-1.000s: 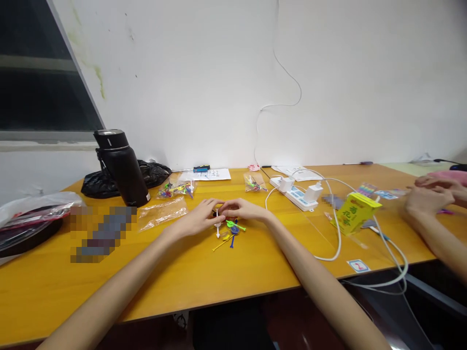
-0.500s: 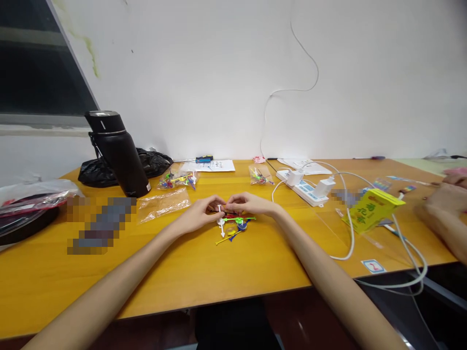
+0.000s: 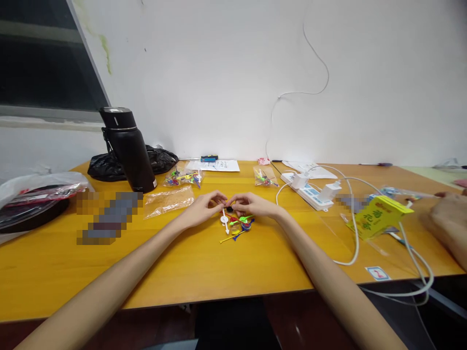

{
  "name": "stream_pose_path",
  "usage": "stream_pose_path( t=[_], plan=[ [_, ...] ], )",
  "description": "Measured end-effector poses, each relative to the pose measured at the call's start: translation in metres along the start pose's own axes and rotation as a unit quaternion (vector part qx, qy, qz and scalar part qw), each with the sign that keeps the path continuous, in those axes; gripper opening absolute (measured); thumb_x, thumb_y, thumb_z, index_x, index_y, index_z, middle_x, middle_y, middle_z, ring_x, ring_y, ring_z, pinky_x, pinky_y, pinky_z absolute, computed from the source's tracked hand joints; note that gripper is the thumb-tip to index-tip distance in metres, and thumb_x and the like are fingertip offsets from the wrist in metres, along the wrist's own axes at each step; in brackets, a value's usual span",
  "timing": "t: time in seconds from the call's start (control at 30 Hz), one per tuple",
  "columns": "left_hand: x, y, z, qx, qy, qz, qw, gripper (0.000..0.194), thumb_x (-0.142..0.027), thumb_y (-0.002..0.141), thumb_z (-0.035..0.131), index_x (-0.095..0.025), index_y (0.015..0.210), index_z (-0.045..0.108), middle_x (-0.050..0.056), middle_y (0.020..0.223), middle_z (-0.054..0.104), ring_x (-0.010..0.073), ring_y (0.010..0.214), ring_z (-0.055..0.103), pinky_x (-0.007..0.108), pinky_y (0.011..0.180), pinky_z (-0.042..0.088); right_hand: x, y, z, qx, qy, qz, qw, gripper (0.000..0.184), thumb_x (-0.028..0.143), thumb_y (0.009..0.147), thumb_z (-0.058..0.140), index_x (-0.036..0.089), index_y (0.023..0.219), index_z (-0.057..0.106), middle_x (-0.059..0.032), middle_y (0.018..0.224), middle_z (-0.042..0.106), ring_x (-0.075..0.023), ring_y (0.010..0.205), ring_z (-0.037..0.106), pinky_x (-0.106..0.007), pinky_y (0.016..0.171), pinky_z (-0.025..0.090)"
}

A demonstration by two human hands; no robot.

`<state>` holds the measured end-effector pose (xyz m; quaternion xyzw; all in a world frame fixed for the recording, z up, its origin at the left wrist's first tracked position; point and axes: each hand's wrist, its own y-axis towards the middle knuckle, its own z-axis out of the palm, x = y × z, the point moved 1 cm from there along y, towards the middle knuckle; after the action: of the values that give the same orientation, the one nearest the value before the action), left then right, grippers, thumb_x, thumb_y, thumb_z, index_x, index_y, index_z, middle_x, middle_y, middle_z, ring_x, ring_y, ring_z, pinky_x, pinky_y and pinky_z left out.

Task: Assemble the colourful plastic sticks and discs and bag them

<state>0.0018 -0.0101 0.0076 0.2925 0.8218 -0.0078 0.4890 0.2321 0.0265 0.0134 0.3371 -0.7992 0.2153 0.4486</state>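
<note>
My left hand (image 3: 203,207) and my right hand (image 3: 251,205) meet fingertip to fingertip over the middle of the orange table (image 3: 189,262). Both pinch a small dark piece (image 3: 229,209) between them. A white plastic arrow piece (image 3: 224,221) hangs just below my left fingers. Under my right hand lies a small heap of coloured plastic pieces (image 3: 241,226), green, red, blue and yellow. An empty clear bag (image 3: 168,200) lies left of my left hand.
A black flask (image 3: 128,149) and a black bag (image 3: 120,164) stand at the back left. Two bags of coloured parts (image 3: 182,178) (image 3: 265,177), a screwdriver (image 3: 207,158), papers, a power strip (image 3: 305,189) with white cables and a yellow carton (image 3: 377,218) lie around. Another person's hand (image 3: 447,218) rests at the right.
The view has shifted a little, so everything sits further right. My hands stay pinched together; the white arrow piece hangs slightly lower and tilted. The other person's hands have drawn towards the right edge.
</note>
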Motion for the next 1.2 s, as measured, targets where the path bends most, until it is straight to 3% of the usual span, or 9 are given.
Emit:
stream_pose_path(
  t=[0.23, 0.33, 0.43, 0.57, 0.7, 0.83, 0.97, 1.07, 1.2],
  plan=[
    [0.004, 0.000, 0.000, -0.028, -0.001, -0.004, 1.000, 0.030, -0.034, 0.092, 0.061, -0.020, 0.118, 0.061, 0.009, 0.113, 0.072, 0.0216, 0.100, 0.067, 0.036, 0.087, 0.051, -0.013, 0.007, -0.012, -0.202, 0.047, 0.053, 0.977, 0.028, 0.027, 0.095, 0.059, 0.012, 0.116, 0.069, -0.0010, 0.068, 0.065, -0.0117, 0.063, 0.059, -0.022, 0.058, 0.044],
    [0.006, 0.000, 0.004, 0.003, -0.051, -0.008, 0.999, 0.032, -0.033, 0.089, 0.064, -0.018, 0.117, 0.060, 0.010, 0.110, 0.071, 0.0205, 0.095, 0.068, 0.037, 0.089, 0.052, -0.010, 0.007, -0.015, -0.241, 0.129, 0.034, 0.961, 0.026, 0.019, 0.093, 0.061, 0.011, 0.116, 0.071, -0.0059, 0.082, 0.074, -0.0120, 0.071, 0.063, -0.026, 0.074, 0.053],
    [0.007, 0.001, 0.007, 0.004, -0.101, -0.023, 0.995, 0.035, -0.034, 0.087, 0.068, -0.018, 0.118, 0.059, 0.012, 0.118, 0.068, 0.0213, 0.101, 0.068, 0.040, 0.095, 0.052, 0.000, 0.004, -0.008, -0.193, 0.231, 0.001, 0.954, 0.034, 0.022, 0.091, 0.067, 0.014, 0.124, 0.069, -0.0112, 0.106, 0.076, -0.0139, 0.089, 0.068, -0.031, 0.093, 0.054],
    [0.008, 0.003, 0.009, -0.034, -0.178, -0.015, 0.983, 0.044, -0.038, 0.088, 0.070, -0.023, 0.127, 0.055, 0.014, 0.139, 0.057, 0.0247, 0.117, 0.064, 0.040, 0.096, 0.052, 0.012, 0.003, 0.005, -0.093, 0.282, -0.032, 0.954, 0.049, 0.029, 0.089, 0.073, 0.016, 0.135, 0.064, -0.0115, 0.115, 0.075, -0.0142, 0.095, 0.069, -0.033, 0.100, 0.053],
    [0.005, 0.004, 0.011, 0.005, -0.247, 0.012, 0.969, 0.050, -0.039, 0.093, 0.066, -0.024, 0.138, 0.052, 0.014, 0.136, 0.059, 0.0261, 0.122, 0.060, 0.039, 0.095, 0.052, 0.021, 0.000, 0.009, -0.038, 0.273, -0.062, 0.959, 0.051, 0.031, 0.092, 0.071, 0.021, 0.141, 0.060, -0.0100, 0.123, 0.072, -0.0120, 0.096, 0.068, -0.029, 0.098, 0.051],
    [0.000, 0.004, 0.010, 0.020, -0.277, 0.007, 0.961, 0.052, -0.039, 0.092, 0.066, -0.026, 0.141, 0.053, 0.013, 0.134, 0.061, 0.0266, 0.120, 0.060, 0.040, 0.093, 0.053, 0.027, -0.005, 0.006, -0.023, 0.290, -0.077, 0.954, 0.050, 0.029, 0.092, 0.072, 0.021, 0.140, 0.060, -0.0090, 0.119, 0.073, -0.0120, 0.097, 0.067, -0.028, 0.098, 0.051],
    [0.001, 0.005, 0.004, -0.015, -0.317, -0.019, 0.948, 0.039, -0.042, 0.094, 0.059, -0.023, 0.127, 0.065, 0.011, 0.127, 0.065, 0.0250, 0.111, 0.063, 0.041, 0.096, 0.051, 0.028, -0.006, 0.010, 0.019, 0.290, -0.091, 0.952, 0.058, 0.031, 0.093, 0.071, 0.022, 0.147, 0.052, -0.0107, 0.119, 0.073, -0.0127, 0.098, 0.068, -0.030, 0.097, 0.051],
    [0.006, 0.005, 0.002, -0.044, -0.301, -0.047, 0.951, 0.034, -0.042, 0.088, 0.068, -0.021, 0.113, 0.073, 0.009, 0.116, 0.069, 0.0231, 0.106, 0.064, 0.037, 0.095, 0.049, 0.029, -0.005, 0.016, 0.083, 0.270, -0.072, 0.957, 0.071, 0.033, 0.093, 0.073, 0.027, 0.155, 0.039, -0.0122, 0.121, 0.073, -0.0151, 0.097, 0.071, -0.029, 0.088, 0.055],
    [0.008, 0.004, 0.005, -0.022, -0.339, -0.074, 0.937, 0.036, -0.045, 0.083, 0.073, -0.019, 0.108, 0.074, 0.010, 0.111, 0.069, 0.0205, 0.096, 0.065, 0.033, 0.088, 0.050, 0.029, -0.004, 0.020, 0.102, 0.263, -0.057, 0.958, 0.076, 0.032, 0.091, 0.074, 0.026, 0.156, 0.034, -0.0140, 0.120, 0.074, -0.0160, 0.098, 0.072, -0.027, 0.083, 0.055]
  ],
)
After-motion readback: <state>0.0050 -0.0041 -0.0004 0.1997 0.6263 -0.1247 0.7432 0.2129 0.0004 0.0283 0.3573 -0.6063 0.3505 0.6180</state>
